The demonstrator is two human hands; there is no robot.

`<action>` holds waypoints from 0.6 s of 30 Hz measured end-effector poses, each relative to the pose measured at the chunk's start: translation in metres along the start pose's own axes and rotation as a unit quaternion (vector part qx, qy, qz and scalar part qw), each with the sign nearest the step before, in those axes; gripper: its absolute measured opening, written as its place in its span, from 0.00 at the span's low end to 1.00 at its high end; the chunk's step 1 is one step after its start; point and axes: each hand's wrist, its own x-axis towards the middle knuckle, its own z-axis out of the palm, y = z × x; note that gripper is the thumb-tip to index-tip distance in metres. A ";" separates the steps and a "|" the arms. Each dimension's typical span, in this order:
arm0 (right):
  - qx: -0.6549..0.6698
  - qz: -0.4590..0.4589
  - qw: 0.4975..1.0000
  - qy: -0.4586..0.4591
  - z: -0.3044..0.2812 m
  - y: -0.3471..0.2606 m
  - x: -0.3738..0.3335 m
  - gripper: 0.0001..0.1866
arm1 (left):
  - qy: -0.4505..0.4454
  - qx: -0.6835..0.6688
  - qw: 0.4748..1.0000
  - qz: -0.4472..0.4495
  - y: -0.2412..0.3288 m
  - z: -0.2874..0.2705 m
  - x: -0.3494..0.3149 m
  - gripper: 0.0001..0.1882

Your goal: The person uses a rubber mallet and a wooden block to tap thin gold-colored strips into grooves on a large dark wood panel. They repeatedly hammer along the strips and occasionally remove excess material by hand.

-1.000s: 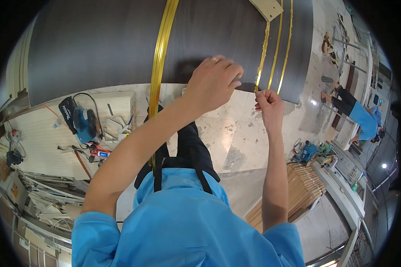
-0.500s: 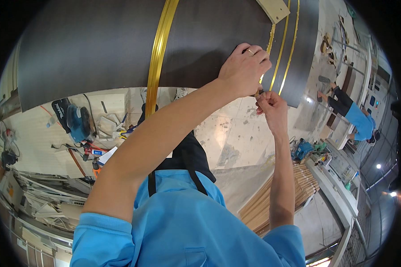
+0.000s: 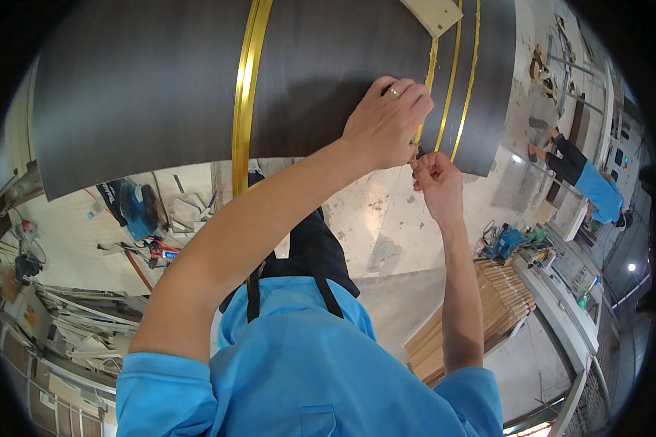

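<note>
A dark wood-grain panel [image 3: 160,87] lies before me with gold strips along it. My left hand [image 3: 388,122], a ring on one finger, rests near the panel's near right corner with bent, closed fingers beside a rough-edged gold strip [image 3: 431,65]. What its fingertips hold is hidden. Just below, my right hand [image 3: 440,182] makes a pinch at the near end of that strip, close to the left thumb. Something small and brownish shows between the hands, too small to name. A wide shiny gold strip [image 3: 246,80] hangs over the near edge further left.
A pale angled block [image 3: 437,16] sits on the panel's far right. Left and below is a pale board [image 3: 73,240] bearing a blue power tool [image 3: 140,207] and cables. Stacked wooden strips [image 3: 481,306] stand at lower right. Another person [image 3: 594,188] is at far right.
The whole view has shifted slightly, so panel and hands appear a little lower and further left. Both hands keep nearly the same place at the strip's end.
</note>
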 end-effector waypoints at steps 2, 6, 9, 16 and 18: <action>0.019 -0.006 1.000 -0.015 -0.002 0.001 0.001 0.07 | -0.013 -0.005 1.000 -0.004 0.000 -0.003 0.001 0.35; 0.109 -0.017 0.994 0.026 0.009 0.005 -0.012 0.07 | -0.034 -0.006 0.999 -0.006 0.001 -0.008 0.001 0.38; 0.248 0.076 0.962 0.084 0.037 0.008 -0.035 0.08 | -0.048 0.003 0.999 -0.008 0.002 -0.009 0.001 0.40; 0.166 -0.059 0.940 0.292 0.087 0.020 -0.040 0.12 | -0.056 0.007 0.998 0.006 0.004 -0.014 0.002 0.41; 0.110 -0.104 0.941 0.304 0.084 0.024 -0.034 0.15 | -0.066 0.019 0.998 0.000 0.007 -0.016 0.002 0.42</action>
